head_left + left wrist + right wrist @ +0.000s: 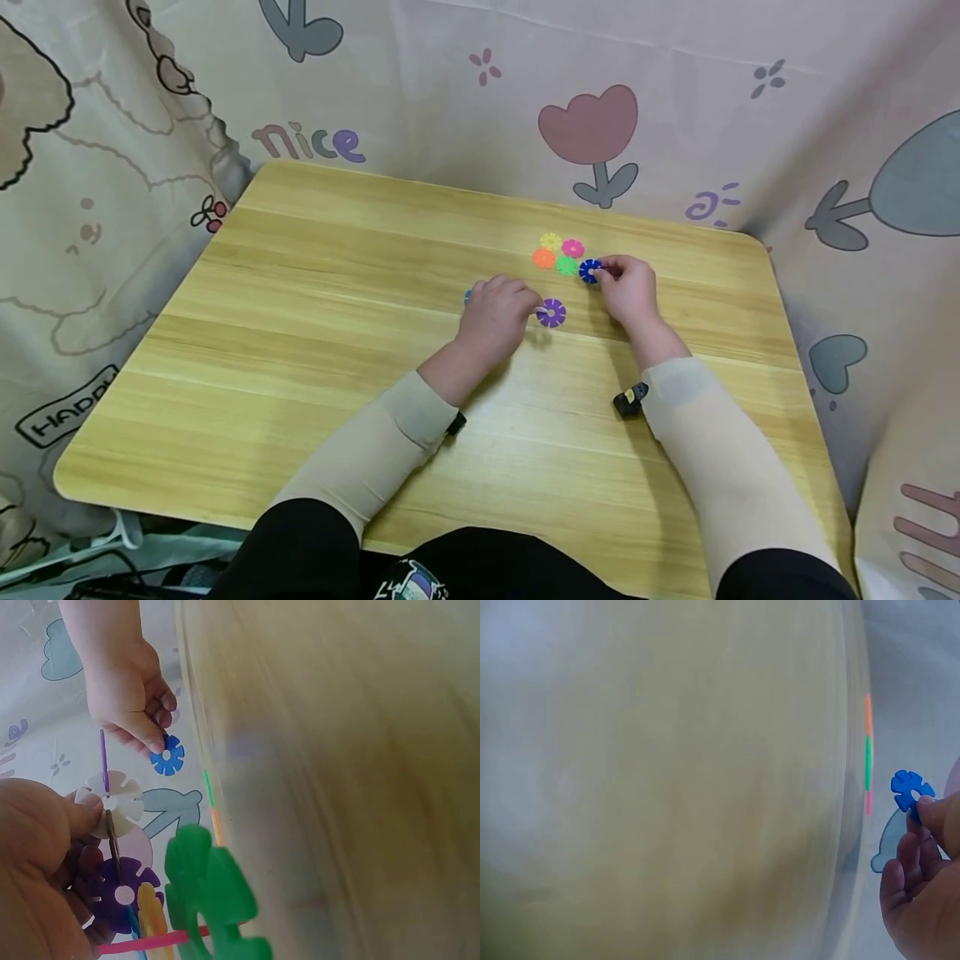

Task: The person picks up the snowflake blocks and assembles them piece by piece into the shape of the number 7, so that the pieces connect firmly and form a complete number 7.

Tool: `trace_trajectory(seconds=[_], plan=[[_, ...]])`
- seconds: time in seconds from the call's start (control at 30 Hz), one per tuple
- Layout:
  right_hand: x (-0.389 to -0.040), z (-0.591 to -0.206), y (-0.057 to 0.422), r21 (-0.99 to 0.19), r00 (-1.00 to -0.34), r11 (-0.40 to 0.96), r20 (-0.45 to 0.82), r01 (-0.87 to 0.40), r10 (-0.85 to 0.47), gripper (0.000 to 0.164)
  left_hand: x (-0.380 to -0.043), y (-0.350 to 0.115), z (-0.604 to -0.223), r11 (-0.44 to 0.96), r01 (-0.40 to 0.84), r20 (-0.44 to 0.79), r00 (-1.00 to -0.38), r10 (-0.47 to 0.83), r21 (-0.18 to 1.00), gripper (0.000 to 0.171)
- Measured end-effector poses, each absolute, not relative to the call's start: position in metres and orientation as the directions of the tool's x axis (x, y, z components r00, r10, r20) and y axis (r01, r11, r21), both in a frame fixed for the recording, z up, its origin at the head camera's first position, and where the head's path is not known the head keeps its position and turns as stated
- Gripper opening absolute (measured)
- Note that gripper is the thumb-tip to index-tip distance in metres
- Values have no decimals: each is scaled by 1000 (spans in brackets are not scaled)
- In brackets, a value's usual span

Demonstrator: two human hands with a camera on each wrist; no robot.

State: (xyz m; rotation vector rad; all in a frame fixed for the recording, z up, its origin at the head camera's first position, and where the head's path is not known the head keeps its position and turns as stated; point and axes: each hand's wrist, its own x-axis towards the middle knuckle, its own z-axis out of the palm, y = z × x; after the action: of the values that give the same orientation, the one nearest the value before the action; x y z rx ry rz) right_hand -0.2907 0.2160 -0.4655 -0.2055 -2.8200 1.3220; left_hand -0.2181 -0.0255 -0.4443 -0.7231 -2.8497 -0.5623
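My left hand (497,318) holds a joined chain of notched plastic flower discs above the table. In the left wrist view, its thumb and fingers pinch a white disc (126,796). Linked around it are a purple disc (103,889), a thin edge-on purple disc (103,761), a yellow disc (152,919), a green disc (199,862) and a pink disc (142,944) seen edge-on. My right hand (632,290) pinches a single blue disc (904,784) between thumb and fingertips, to the right of the chain. Part of the chain is hidden behind my left hand in the head view.
Beyond my hands, a yellow disc (551,241), a pink disc (573,248), an orange disc (543,258) and a green disc (567,265) lie flat, close together. The wooden table (300,275) meets a printed curtain (435,100) at its back edge.
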Motion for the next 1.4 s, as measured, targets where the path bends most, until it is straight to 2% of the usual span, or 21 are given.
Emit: trace_trajectory(seconds=[0.67, 1.4], plan=[[-262, -469, 213, -796, -994, 602, 99, -56, 38, 17, -220, -26, -442, 825, 464, 217, -885, 412, 322, 27], [-235, -464, 206, -857, -980, 485, 198, -174, -3, 8, -224, -27, -442, 832, 445, 221, -894, 390, 331, 26]])
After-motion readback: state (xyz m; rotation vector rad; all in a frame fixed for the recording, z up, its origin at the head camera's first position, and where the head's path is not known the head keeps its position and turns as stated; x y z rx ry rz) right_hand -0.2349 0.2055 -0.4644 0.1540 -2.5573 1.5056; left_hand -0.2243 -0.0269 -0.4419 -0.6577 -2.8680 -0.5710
